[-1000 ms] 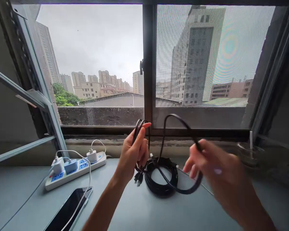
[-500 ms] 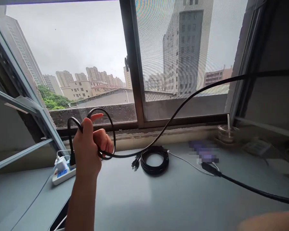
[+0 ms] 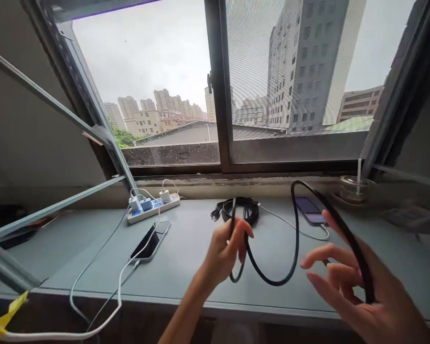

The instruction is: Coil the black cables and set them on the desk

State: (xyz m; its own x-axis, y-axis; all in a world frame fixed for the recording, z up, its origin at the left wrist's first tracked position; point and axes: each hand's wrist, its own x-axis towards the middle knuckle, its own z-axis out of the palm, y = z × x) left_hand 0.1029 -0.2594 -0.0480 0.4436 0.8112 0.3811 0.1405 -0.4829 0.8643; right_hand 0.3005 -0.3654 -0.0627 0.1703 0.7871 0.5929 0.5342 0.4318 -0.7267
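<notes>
Head view: one black cable (image 3: 296, 234), raised above the table (image 3: 186, 267) and slung between two hands. Left hand (image 3: 224, 251): fingers clenched about the cable, a short bend hanging below. Right hand (image 3: 387, 296): thumb and fingers parted, the cable crossing the palm side; whether it is pinched there, cannot tell. Principal relation: the free span lies to the right of the left fist, sagging in a U, climbing to an arch, then dropping into the right hand; general run sideways, hand to hand, the arch nearer the right. Behind the left hand: one coil of black cable (image 3: 254, 212), lying flat, plug ends (image 3: 217, 212) to its left. Farther right: phone (image 3: 310, 210) with white lead (image 3: 283, 220); lidded cup (image 3: 351, 188) with straw (image 3: 359, 169). Farther left: power strip (image 3: 170, 203), three adapters (image 3: 165, 196), second phone (image 3: 151, 233). Beyond: window (image 3: 157, 57). Obscured: the raised cable's ends; its course inside both hands; a small dark piece (image 3: 326, 262) between the right fingers, unidentified. Strand and coil overlap, hard to part.
</notes>
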